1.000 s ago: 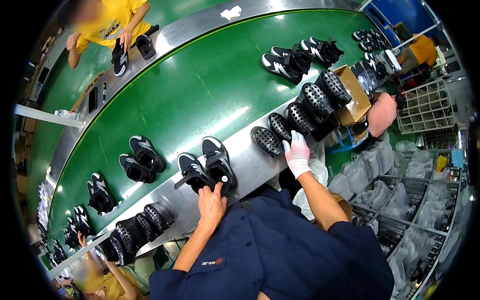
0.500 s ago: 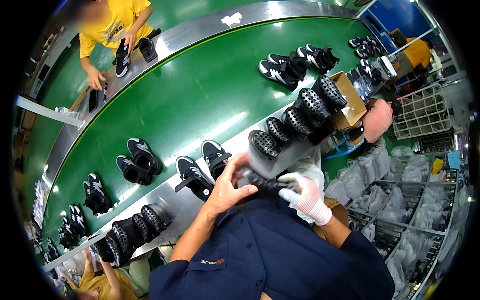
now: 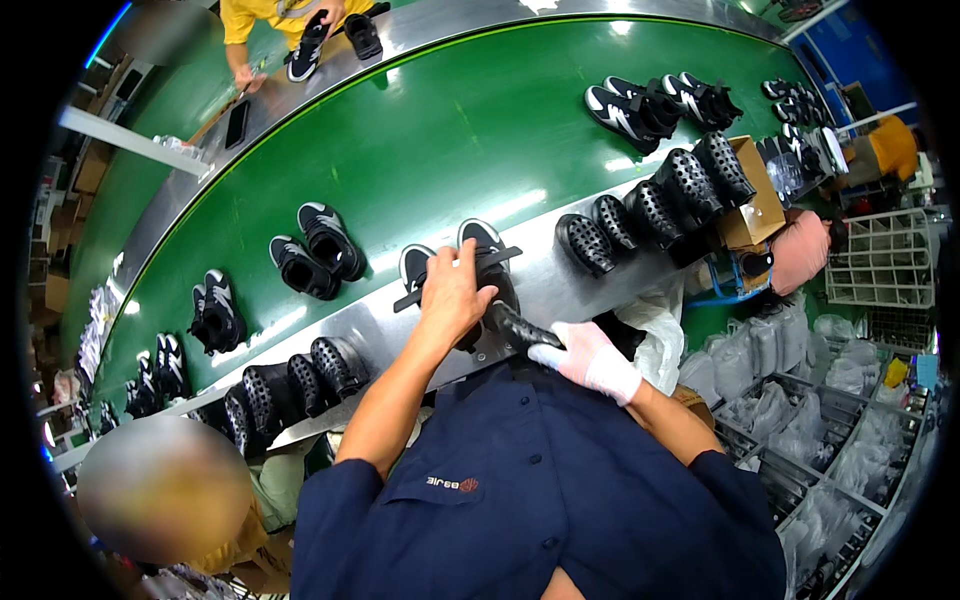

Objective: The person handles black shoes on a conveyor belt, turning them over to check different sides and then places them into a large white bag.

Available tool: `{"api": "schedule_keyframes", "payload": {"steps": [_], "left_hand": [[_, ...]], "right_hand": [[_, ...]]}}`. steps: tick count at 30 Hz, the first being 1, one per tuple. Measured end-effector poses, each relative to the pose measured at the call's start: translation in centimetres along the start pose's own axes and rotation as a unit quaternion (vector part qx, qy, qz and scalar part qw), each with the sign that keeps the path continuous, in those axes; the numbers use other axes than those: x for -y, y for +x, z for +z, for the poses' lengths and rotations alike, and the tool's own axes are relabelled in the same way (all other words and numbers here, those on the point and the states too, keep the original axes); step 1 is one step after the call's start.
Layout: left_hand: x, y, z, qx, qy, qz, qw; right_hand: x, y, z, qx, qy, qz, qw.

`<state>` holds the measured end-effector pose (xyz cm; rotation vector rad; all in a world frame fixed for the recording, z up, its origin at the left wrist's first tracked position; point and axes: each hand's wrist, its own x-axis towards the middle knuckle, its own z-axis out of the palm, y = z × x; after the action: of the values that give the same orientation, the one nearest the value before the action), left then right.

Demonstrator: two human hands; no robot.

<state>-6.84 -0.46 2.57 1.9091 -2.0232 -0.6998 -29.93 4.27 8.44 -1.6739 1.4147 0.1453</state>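
Presently, right shoe (image 3: pixel 480 236): it sits beside the left shoe (image 3: pixel 414 262) on the steel ledge (image 3: pixel 540 272), toes toward the green belt (image 3: pixel 450 150).
Perforated black form (image 3: pixel 520 327): slanting at the right shoe's opening; I judge it barely in, if at all.
Left shoe's inside: hidden by my arm, so I can't say whether it's filled.
Forms standing by: a row of black forms (image 3: pixel 585 245) on my right looks unused.
Gloved right hand (image 3: pixel 598 362): fingers closed around the form's near end.
Bare left hand (image 3: pixel 452 300): fingers bent over the right shoe, thumb spread away; I can't tell whether they grip anything.
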Motion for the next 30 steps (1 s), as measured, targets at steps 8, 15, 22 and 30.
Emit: {"api": "schedule_keyframes", "payload": {"steps": [8,15,22,30], "left_hand": [[0.9,3.8,5.9,0.044,-0.058,0.183,0.980],[1.0,2.4,7.0,-0.058,-0.176,0.103,0.977],[-1.2,1.1,9.3,0.016,-0.201,-0.135,0.970],[-1.6,-2.5,8.6,-0.074,-0.139,-0.121,0.980]], "right_hand": [[1.6,7.9,1.6,-0.096,-0.167,0.043,0.980],[-2.5,9.7,4.9,-0.234,-0.111,-0.015,0.966],[-5.8,13.8,5.7,-0.240,-0.105,0.013,0.965],[-5.6,16.1,5.1,-0.241,-0.142,-0.004,0.960]]}}
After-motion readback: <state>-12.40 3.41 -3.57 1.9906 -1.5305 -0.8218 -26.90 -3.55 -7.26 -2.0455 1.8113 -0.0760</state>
